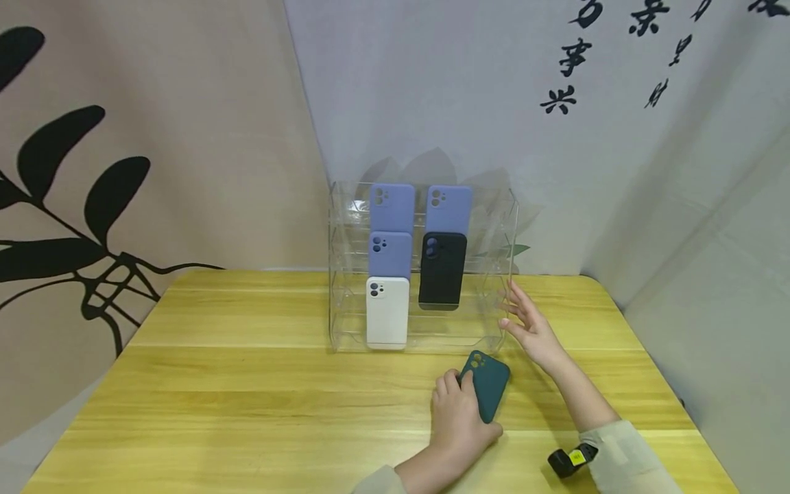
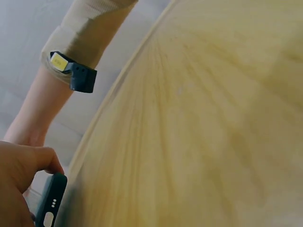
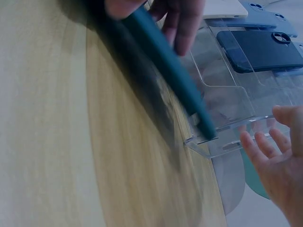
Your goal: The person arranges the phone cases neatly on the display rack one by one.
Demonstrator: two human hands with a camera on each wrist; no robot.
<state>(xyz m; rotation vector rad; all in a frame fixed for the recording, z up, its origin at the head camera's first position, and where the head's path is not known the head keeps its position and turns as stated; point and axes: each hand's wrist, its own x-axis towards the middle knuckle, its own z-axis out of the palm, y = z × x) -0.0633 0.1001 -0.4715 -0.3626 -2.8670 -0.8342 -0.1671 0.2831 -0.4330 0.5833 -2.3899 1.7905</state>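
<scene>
Now a yellow wooden bench (image 1: 247,384) is sitting against pale printed drapes. Left hand (image 1: 459,418) is gripping the teal phone case (image 1: 487,384), camera end pointing toward the clear rack (image 1: 345,329), long axis slightly tilted; right hand (image 1: 532,328) is hovering open beside the rack.

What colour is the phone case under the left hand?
Dark teal green phone case, gripped by the left hand; clearest in the head view.
</scene>
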